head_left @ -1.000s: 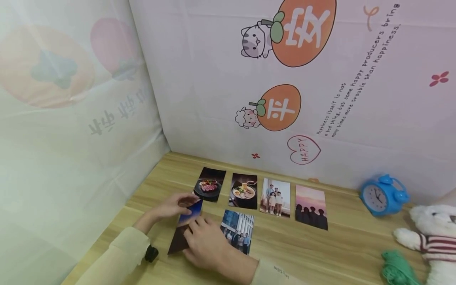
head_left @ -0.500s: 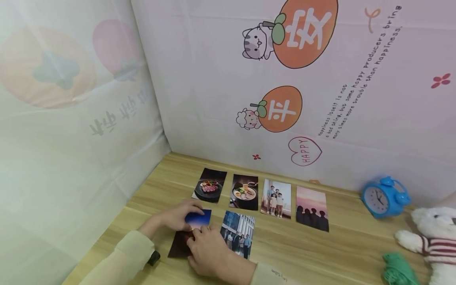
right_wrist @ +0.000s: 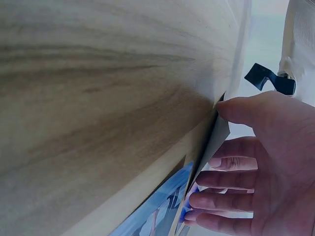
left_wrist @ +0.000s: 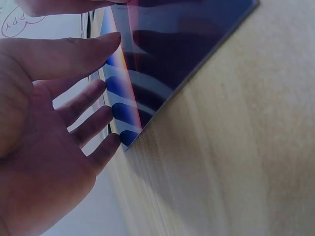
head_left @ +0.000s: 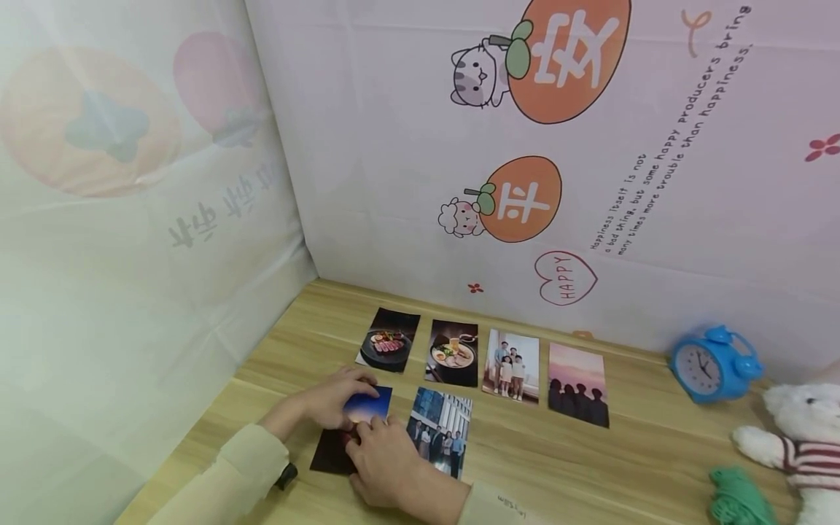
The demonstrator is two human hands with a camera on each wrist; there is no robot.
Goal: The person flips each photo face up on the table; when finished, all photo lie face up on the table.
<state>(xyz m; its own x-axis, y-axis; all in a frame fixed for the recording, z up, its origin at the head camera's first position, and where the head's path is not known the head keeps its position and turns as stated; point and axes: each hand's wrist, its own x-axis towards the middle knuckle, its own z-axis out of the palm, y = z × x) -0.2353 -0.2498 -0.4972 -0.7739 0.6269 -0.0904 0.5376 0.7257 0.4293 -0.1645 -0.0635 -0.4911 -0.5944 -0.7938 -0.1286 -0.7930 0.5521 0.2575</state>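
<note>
Both hands are on one glossy photo [head_left: 374, 403], deep blue at the far end and dark at the near end, low over the wooden table. My left hand [head_left: 331, 399] holds its far left part, with thumb and fingertips at the edge in the left wrist view. With the thumb at one end and fingers along the side, my right hand [right_wrist: 285, 162] grips the photo's right edge and hides its near right part. Just right of it lies a photo of people before an office building [head_left: 441, 430], partly covered by the right hand.
Along the back lie photos of steak [head_left: 387, 340], ramen [head_left: 452, 354], a family [head_left: 511, 366] and silhouettes at sunset [head_left: 578, 384]. A blue alarm clock [head_left: 715, 364], a white plush bear [head_left: 814, 437] and green yarn [head_left: 740, 497] stand at the right. A printed cloth backs the table.
The blue-and-dark photo has gone from tilted to lower and straighter beside the office photo, both hands still on it. The left hand has moved slightly right and nearer.
</note>
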